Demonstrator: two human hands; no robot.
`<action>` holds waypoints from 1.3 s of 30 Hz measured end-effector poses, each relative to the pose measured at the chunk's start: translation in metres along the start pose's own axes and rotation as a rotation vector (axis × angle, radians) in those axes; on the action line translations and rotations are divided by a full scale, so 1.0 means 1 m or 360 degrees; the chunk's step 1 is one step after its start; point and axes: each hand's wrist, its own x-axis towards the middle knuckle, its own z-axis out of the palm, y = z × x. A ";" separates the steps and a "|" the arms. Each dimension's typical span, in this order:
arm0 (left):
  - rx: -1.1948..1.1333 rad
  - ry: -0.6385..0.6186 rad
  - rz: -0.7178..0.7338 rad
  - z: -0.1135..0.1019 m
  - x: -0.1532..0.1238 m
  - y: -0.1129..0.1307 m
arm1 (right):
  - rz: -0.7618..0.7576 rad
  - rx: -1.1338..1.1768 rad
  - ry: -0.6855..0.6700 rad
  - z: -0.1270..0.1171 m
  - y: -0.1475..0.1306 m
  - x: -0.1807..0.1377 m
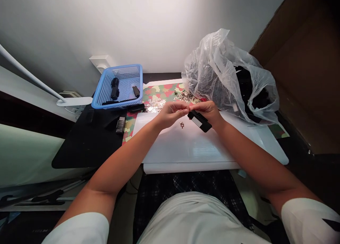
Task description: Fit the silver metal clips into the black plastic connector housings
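My right hand (208, 113) is shut on a black plastic part (199, 121) with a white label on its face. My left hand (171, 114) has its fingertips pinched together close to my right fingers, and whatever they may hold is too small to see. Just below the hands, a small metal piece (182, 125) lies over a white board (191, 148). Many similar metal pieces (155, 105) are heaped beyond my left hand, on a camouflage-patterned mat (132, 125).
A blue mesh basket (102, 91) holding black parts stands at the back left, with a black comb-like part (120, 125) on the black desk surface (87, 145) before it. A clear plastic bag (225, 74) of black items sits back right. A white lamp arm (26, 72) crosses the left.
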 end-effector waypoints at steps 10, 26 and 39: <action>-0.0156 -0.0006 -0.0128 0.002 0.002 -0.001 | 0.0100 0.0154 -0.0135 -0.001 -0.001 0.004; -0.0359 0.0161 -0.0509 -0.004 0.005 -0.017 | -0.0244 -0.0725 0.0261 -0.010 0.021 0.011; -0.0984 0.1110 -0.0690 -0.016 0.012 0.001 | 0.0239 -0.1885 0.0302 -0.023 0.031 0.026</action>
